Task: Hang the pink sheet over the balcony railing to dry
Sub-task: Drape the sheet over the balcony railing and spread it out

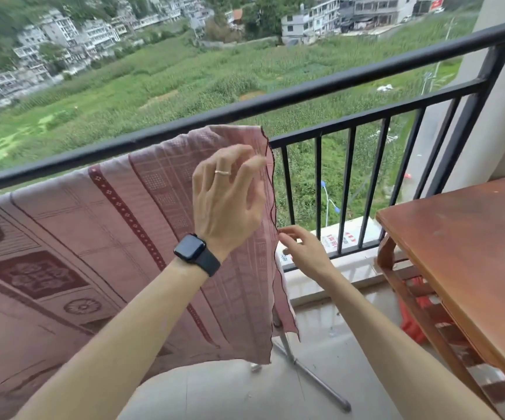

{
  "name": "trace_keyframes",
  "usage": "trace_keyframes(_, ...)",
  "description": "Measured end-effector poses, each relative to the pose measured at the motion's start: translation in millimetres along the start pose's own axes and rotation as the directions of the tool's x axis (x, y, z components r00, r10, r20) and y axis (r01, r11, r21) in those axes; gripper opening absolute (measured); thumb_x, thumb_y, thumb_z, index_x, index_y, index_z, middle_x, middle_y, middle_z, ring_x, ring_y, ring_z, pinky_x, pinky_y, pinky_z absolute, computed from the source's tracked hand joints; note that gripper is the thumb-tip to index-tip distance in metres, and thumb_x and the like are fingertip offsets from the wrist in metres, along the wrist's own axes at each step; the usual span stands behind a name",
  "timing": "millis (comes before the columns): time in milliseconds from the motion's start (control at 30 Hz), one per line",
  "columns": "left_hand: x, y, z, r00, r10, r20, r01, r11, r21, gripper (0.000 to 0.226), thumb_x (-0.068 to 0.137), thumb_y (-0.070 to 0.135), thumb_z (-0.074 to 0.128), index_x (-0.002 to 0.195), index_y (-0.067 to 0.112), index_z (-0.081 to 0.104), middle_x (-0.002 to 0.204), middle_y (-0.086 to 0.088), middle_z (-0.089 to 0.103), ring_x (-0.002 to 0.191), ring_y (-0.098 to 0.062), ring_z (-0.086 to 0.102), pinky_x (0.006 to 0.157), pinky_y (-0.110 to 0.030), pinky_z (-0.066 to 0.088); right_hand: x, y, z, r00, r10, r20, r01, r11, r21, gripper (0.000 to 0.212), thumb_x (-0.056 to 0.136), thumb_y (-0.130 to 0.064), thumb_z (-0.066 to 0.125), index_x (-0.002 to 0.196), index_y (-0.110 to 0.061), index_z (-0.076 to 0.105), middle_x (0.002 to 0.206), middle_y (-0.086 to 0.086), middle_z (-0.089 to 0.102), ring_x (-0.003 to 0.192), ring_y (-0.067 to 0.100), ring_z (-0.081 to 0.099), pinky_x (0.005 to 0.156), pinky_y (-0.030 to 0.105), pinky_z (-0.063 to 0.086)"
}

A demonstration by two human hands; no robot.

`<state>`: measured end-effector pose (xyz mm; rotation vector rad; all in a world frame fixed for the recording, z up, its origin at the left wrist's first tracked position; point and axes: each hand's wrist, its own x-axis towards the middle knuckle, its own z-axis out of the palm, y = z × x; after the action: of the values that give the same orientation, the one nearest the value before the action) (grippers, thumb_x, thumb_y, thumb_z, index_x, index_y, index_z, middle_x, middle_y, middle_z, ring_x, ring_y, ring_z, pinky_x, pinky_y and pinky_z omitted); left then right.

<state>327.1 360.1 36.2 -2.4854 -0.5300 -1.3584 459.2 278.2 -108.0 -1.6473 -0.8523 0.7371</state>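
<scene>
**Pink sheet draped on the balcony rail, both hands at its right edge**

The pink sheet [72, 237] hangs over the black metal balcony railing [321, 89], covering the left stretch of the rail and falling toward the floor. Its weave looks textured, with darker maroon bands of small diamonds, grid squares and round flower medallions; the right edge is wavy and trimmed in dark thread.

The left hand [230, 195] is raised in front of the sheet's upper right part, fingers spread and loose, gripping nothing; whether the palm touches the cloth cannot be told. A thin ring [223, 172] sits on one finger and a black smartwatch [191, 248] with a dark band wraps the wrist.

Lower and to the right, the right hand [304, 248] reaches the sheet's wavy edge, fingertips pinched at the hem.

Behind the bars, a white ledge [348, 234] carries red printing, too blurred to read. At far right stands a glossy reddish wooden table [469, 247].
</scene>
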Motion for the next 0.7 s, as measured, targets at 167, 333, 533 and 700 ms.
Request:
trace_keyframes(167, -99, 20, 21, 0.847, -0.464, 0.260, 0.480, 0.878, 0.002, 0.027, 0.084, 0.050, 0.063, 0.084, 0.028, 0.047, 0.080, 0.011, 0.053, 0.071, -0.014, 0.053, 0.058, -0.028, 0.040, 21, 3, 18, 0.994, 0.024, 0.103, -0.020, 0.999, -0.043, 0.070, 0.084, -0.033, 0.073, 0.146, -0.021, 0.042, 0.136, 0.001, 0.052, 0.116, 0.022, 0.060, 0.097, 0.043, 0.053)
trace_keyframes(333, -147, 3, 70, 0.395, -0.636, 0.663, 0.594, 0.727, 0.343, 0.080, 0.069, 0.093, 0.027, 0.079, 0.021, 0.061, 0.078, -0.001, 0.068, 0.076, -0.026, 0.066, 0.068, -0.034, 0.051, 36, 22, 32, 0.999, 0.048, -0.013, -0.050, 0.989, -0.138, 0.077, 0.076, -0.020, 0.076, 0.145, -0.019, 0.041, 0.137, 0.008, 0.046, 0.126, 0.018, 0.047, 0.103, 0.035, 0.043)
trace_keyframes(533, -161, -9, 93, 0.298, -0.673, 0.677, 0.457, 0.724, 0.517, 0.081, 0.069, 0.095, 0.024, 0.067, 0.022, 0.057, 0.064, -0.002, 0.056, 0.051, -0.021, 0.044, 0.049, -0.028, 0.033, 51, 42, 26, 0.991, 0.089, 0.097, -0.057, 0.954, -0.294, 0.084, 0.075, -0.022, 0.078, 0.148, -0.021, 0.037, 0.145, 0.008, 0.044, 0.135, 0.022, 0.044, 0.108, 0.046, 0.045)
trace_keyframes(700, -159, -1, 104, 0.296, -0.726, 0.620, 0.557, 0.659, 0.505, 0.053, 0.093, 0.060, 0.036, 0.066, 0.019, 0.056, 0.075, -0.006, 0.068, 0.071, -0.028, 0.066, 0.063, -0.032, 0.049, 80, 51, 16, 0.973, 0.037, 0.227, 0.036, 0.950, -0.310, 0.081, 0.077, -0.025, 0.084, 0.146, -0.020, 0.041, 0.142, 0.004, 0.047, 0.133, 0.019, 0.045, 0.108, 0.039, 0.042)
